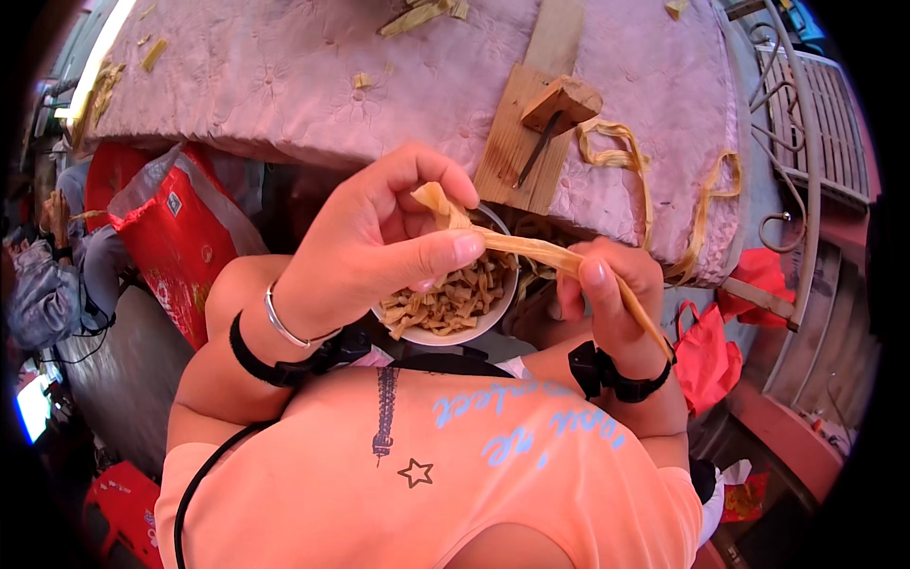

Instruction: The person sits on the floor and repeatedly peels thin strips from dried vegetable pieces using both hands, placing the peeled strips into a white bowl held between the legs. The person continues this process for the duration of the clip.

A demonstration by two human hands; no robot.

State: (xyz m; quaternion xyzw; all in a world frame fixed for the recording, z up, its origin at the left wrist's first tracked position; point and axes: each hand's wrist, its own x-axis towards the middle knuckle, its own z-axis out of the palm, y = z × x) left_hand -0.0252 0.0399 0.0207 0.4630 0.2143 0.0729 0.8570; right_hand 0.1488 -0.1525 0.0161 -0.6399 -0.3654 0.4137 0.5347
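My left hand holds a flat, yellowish dried plant strip near one end, its thumb pressed on it. That end is folded and sticks up between thumb and forefinger. Farther along, the same strip is pinched by my right hand, and its tail trails over toward the wrist. Beneath both hands a white bowl contains many small folded pieces of similar material; the left hand hides part of it. Just beyond stands a wooden board bearing a wooden block and a slanting dark metal spike or blade.
A pink quilted cover spreads ahead, with loose strips at right and scraps farther off. A red bag stands left, near another person. At right are a curled metal frame and a red bag.
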